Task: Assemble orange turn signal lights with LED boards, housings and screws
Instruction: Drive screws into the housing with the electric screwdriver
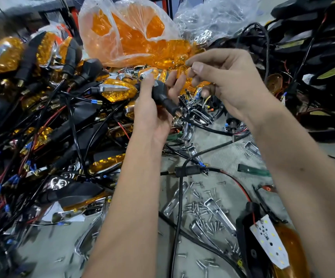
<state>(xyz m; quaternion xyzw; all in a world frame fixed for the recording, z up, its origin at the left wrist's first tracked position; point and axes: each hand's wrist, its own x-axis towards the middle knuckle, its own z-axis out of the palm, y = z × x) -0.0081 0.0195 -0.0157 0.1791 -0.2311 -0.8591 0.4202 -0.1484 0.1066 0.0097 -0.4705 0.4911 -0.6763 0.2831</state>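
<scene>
Above the screws [204, 215], the left hand [152, 109] is gripping a black housing [163, 96] by its stem, while the right hand [230, 77] is pinching an orange lens [182, 74] beside it.

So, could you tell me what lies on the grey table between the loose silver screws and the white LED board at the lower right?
In the head view, curved chrome trim pieces lie between the screws and the LED board, beside its black housing.
</scene>
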